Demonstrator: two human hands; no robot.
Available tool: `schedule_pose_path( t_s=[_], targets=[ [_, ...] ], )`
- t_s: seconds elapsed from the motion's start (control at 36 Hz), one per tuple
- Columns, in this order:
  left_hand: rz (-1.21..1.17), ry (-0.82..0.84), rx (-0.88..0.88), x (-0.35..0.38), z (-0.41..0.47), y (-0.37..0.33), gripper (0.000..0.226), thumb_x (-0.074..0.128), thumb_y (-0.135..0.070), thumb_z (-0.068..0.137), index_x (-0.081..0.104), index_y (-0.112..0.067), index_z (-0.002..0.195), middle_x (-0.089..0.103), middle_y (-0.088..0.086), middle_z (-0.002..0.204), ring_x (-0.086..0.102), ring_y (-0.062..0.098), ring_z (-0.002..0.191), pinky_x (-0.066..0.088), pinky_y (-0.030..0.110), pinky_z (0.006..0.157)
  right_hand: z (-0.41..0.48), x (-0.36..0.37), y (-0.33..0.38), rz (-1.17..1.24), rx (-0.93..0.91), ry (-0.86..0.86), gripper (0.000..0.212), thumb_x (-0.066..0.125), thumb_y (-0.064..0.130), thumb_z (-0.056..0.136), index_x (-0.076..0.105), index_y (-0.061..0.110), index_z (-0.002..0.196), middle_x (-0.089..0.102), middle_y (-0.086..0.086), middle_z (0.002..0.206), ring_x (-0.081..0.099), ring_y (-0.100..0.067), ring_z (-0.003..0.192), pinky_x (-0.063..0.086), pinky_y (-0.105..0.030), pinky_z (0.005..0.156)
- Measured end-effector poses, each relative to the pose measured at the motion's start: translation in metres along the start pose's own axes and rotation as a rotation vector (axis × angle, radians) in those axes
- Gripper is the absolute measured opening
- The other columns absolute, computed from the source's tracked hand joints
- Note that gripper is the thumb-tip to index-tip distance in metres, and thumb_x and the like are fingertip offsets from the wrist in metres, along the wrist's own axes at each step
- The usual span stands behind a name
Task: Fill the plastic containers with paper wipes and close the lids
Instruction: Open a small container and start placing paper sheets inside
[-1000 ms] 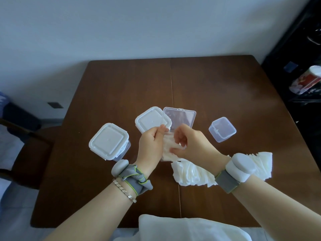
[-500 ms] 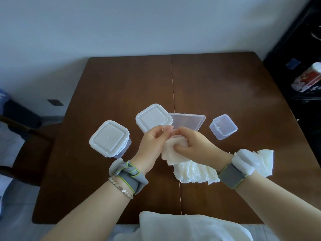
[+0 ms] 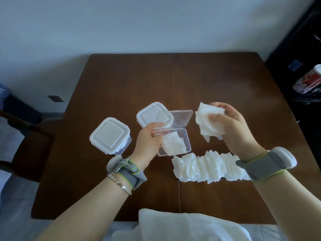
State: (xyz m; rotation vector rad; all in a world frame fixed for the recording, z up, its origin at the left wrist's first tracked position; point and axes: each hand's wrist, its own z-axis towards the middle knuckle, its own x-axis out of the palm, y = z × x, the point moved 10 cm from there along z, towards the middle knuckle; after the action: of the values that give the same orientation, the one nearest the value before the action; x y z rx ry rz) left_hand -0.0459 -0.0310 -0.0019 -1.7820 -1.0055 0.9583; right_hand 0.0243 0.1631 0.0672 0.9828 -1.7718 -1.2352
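Holding the open clear container (image 3: 175,142) just above the surface (image 3: 121,80), your left hand (image 3: 149,141) fingers are pinching its thin, slippery wall near the hinge. Your right hand (image 3: 229,126) fingers are clamping a soft wad of paper wipes (image 3: 207,121), just right of the hinged lid (image 3: 180,117). Being feather-light, they are compressing easily; grip the stack's middle.

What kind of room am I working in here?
Probably a home dining area: a brown wooden table against a plain painted wall, with a dark chair on the left.
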Motion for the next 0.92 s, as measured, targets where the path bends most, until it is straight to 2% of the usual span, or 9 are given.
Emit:
schedule_pose_path(
  t_s=[0.11,0.22,0.31,0.42,0.47,0.58,0.69,0.78,0.92],
  targets=[
    [0.037,-0.004,0.044,-0.001,-0.001,-0.008,0.033,0.048,-0.002,0.091,0.057,-0.021,0.116,0.062,0.000,0.105,0.060,0.016,0.100,0.051,0.016,0.068,0.001,0.009,-0.007,-0.259,-0.020,0.023,0.022,0.057,-0.001,0.086,0.055,0.014,0.103,0.057,0.002,0.084,0.061,-0.011,0.069,0.052,-0.016,0.047],
    [-0.071,0.006,0.026,0.002,-0.003,-0.013,0.031,0.052,0.001,0.088,0.059,-0.024,0.103,0.066,-0.003,0.094,0.063,0.017,0.093,0.056,0.028,0.076,-0.001,0.034,-0.028,-0.581,-0.045,0.091,0.020,0.062,0.014,0.086,0.052,0.024,0.100,0.058,0.011,0.087,0.059,-0.004,0.078,0.053,-0.010,0.055],
    [-0.159,0.025,0.004,0.006,-0.006,-0.016,0.027,0.054,-0.005,0.089,0.061,-0.029,0.098,0.067,0.001,0.095,0.063,0.020,0.094,0.052,0.038,0.082,-0.003,0.047,-0.041,-0.661,-0.094,0.090,0.019,0.061,0.017,0.086,0.053,0.025,0.101,0.060,0.004,0.097,0.061,-0.010,0.086,0.051,-0.010,0.055],
    [-0.318,0.116,-0.094,0.018,-0.010,-0.014,0.033,0.049,-0.003,0.090,0.058,-0.019,0.117,0.065,0.004,0.099,0.062,0.019,0.091,0.050,0.033,0.075,-0.001,0.053,-0.044,-0.565,-0.104,0.022,0.014,0.060,0.017,0.087,0.055,0.022,0.099,0.060,0.001,0.095,0.060,-0.015,0.088,0.052,-0.019,0.066],
    [-0.379,0.158,-0.133,0.022,-0.012,-0.012,0.033,0.044,-0.002,0.092,0.058,-0.022,0.114,0.064,0.003,0.100,0.062,0.018,0.091,0.051,0.030,0.071,0.000,0.053,-0.043,-0.521,-0.097,0.002,0.012,0.060,0.016,0.086,0.058,0.019,0.098,0.060,0.004,0.088,0.059,-0.013,0.084,0.052,-0.021,0.069],
    [-0.394,0.153,-0.192,0.020,-0.012,-0.004,0.038,0.042,0.001,0.093,0.052,-0.023,0.120,0.060,0.003,0.107,0.058,0.023,0.102,0.055,0.039,0.078,-0.001,0.051,-0.039,-0.477,-0.093,0.002,0.009,0.058,0.015,0.088,0.056,0.020,0.094,0.057,0.010,0.083,0.056,-0.008,0.081,0.052,-0.021,0.071],
    [-0.330,0.097,-0.181,0.012,-0.007,0.003,0.050,0.045,0.011,0.084,0.051,-0.026,0.117,0.060,0.008,0.102,0.057,0.026,0.098,0.052,0.047,0.089,-0.004,0.042,-0.025,-0.422,-0.119,-0.039,0.014,0.059,0.015,0.088,0.051,0.023,0.096,0.056,0.010,0.084,0.057,-0.005,0.079,0.051,-0.013,0.062],
    [-0.277,0.081,-0.146,0.009,-0.006,0.003,0.056,0.051,0.013,0.078,0.053,-0.032,0.110,0.059,0.018,0.110,0.057,0.028,0.098,0.050,0.047,0.092,-0.006,0.029,-0.014,-0.351,-0.140,-0.100,0.016,0.060,0.013,0.087,0.052,0.023,0.096,0.056,0.012,0.084,0.057,-0.004,0.077,0.052,-0.009,0.057],
    [-0.202,0.094,-0.096,0.008,-0.005,-0.005,0.060,0.049,0.012,0.080,0.045,-0.026,0.127,0.056,0.012,0.119,0.057,0.025,0.107,0.052,0.034,0.085,-0.005,0.008,0.002,-0.273,-0.163,-0.134,0.022,0.061,0.007,0.085,0.052,0.016,0.103,0.054,0.008,0.089,0.057,-0.009,0.081,0.052,-0.012,0.050]
  ],
)
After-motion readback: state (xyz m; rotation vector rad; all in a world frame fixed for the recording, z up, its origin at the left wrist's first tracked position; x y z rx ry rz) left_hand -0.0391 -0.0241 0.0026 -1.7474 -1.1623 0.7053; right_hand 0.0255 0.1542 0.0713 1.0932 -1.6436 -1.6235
